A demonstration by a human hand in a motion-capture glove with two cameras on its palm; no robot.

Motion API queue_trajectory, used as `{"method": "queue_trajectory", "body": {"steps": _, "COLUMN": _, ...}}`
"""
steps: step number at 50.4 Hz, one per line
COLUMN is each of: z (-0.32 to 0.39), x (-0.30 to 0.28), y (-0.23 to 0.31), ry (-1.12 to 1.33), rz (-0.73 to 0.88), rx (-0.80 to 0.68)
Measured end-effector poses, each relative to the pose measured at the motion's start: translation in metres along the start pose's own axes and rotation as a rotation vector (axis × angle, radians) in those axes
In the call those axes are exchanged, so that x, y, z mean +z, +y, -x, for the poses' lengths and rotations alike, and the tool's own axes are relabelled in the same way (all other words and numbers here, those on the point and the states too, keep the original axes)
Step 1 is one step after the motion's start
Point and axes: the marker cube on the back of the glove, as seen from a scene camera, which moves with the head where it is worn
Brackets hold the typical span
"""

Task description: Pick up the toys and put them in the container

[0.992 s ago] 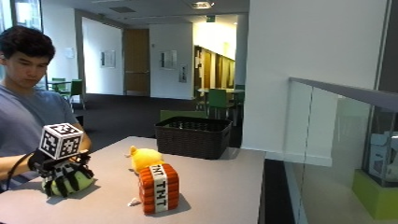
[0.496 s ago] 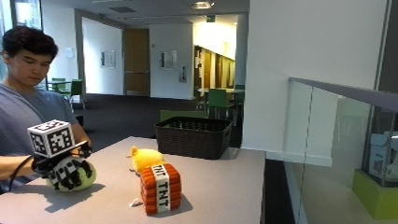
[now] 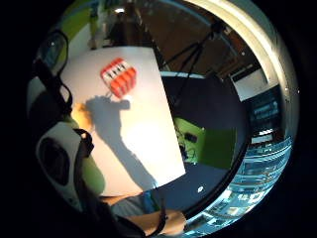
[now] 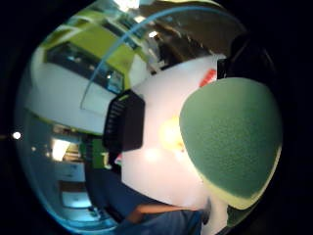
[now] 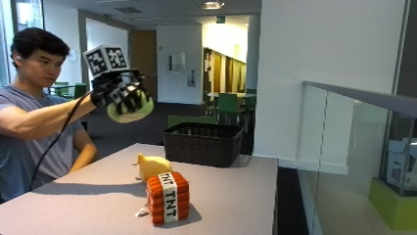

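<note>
Gloved right hand (image 5: 122, 95) grips a green plush ball (image 5: 132, 109) high above the table's (image 5: 84, 200) left edge, fingers curled round it. A yellow plush toy (image 5: 151, 165) and an orange TNT block (image 5: 167, 197) lie mid-table, touching; the dark wicker container (image 5: 202, 143) stands at the far edge.

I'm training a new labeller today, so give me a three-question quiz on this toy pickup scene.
1. True or false: the gloved right hand holds the green toy above the table.
2. How many toys lie on the table?
3. The basket stands: A) at the table's far end B) on the floor

Key: 1 true; 2 two, the yellow toy and the TNT block; 3 A
</note>
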Motion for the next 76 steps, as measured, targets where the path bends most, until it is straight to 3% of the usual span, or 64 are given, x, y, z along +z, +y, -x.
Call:
{"method": "queue_trajectory", "body": {"steps": 5, "z": 0.037, "x": -0.017, "y": -0.019, "ry": -0.007, "rz": -0.04, "rx": -0.053}}
{"method": "queue_trajectory", "body": {"steps": 17, "z": 0.232, "x": -0.061, "y": -0.045, "ry": -0.032, "rz": -0.054, "rx": -0.202}}
{"method": "queue_trajectory", "body": {"steps": 23, "z": 0.309, "x": -0.057, "y": -0.04, "ry": -0.106, "rz": -0.033, "rx": -0.394}}
{"method": "queue_trajectory", "body": {"steps": 28, "z": 0.359, "x": -0.038, "y": -0.044, "ry": -0.075, "rz": -0.01, "rx": -0.313}}
{"method": "queue_trajectory", "body": {"steps": 33, "z": 0.406, "x": -0.02, "y": -0.029, "ry": -0.132, "rz": 0.012, "rx": -0.477}}
{"method": "queue_trajectory", "body": {"steps": 36, "z": 0.418, "x": -0.008, "y": -0.026, "ry": -0.101, "rz": 0.018, "rx": -0.503}}
{"method": "queue_trajectory", "body": {"steps": 44, "z": 0.376, "x": 0.029, "y": -0.053, "ry": -0.064, "rz": 0.107, "rx": -0.492}}
{"method": "queue_trajectory", "body": {"steps": 49, "z": 0.395, "x": 0.033, "y": -0.042, "ry": -0.096, "rz": 0.194, "rx": -0.443}}
{"method": "queue_trajectory", "body": {"steps": 55, "z": 0.415, "x": 0.012, "y": -0.024, "ry": -0.102, "rz": 0.191, "rx": -0.418}}
{"method": "queue_trajectory", "body": {"steps": 60, "z": 0.351, "x": -0.002, "y": -0.03, "ry": -0.033, "rz": 0.16, "rx": -0.471}}
{"method": "queue_trajectory", "body": {"steps": 64, "z": 0.289, "x": 0.002, "y": -0.036, "ry": 0.076, "rz": 0.143, "rx": -0.39}}
{"method": "queue_trajectory", "body": {"steps": 68, "z": 0.243, "x": 0.011, "y": -0.026, "ry": 0.03, "rz": 0.183, "rx": -0.434}}
{"method": "queue_trajectory", "body": {"steps": 76, "z": 0.165, "x": 0.051, "y": -0.02, "ry": 0.131, "rz": 0.218, "rx": -0.267}}
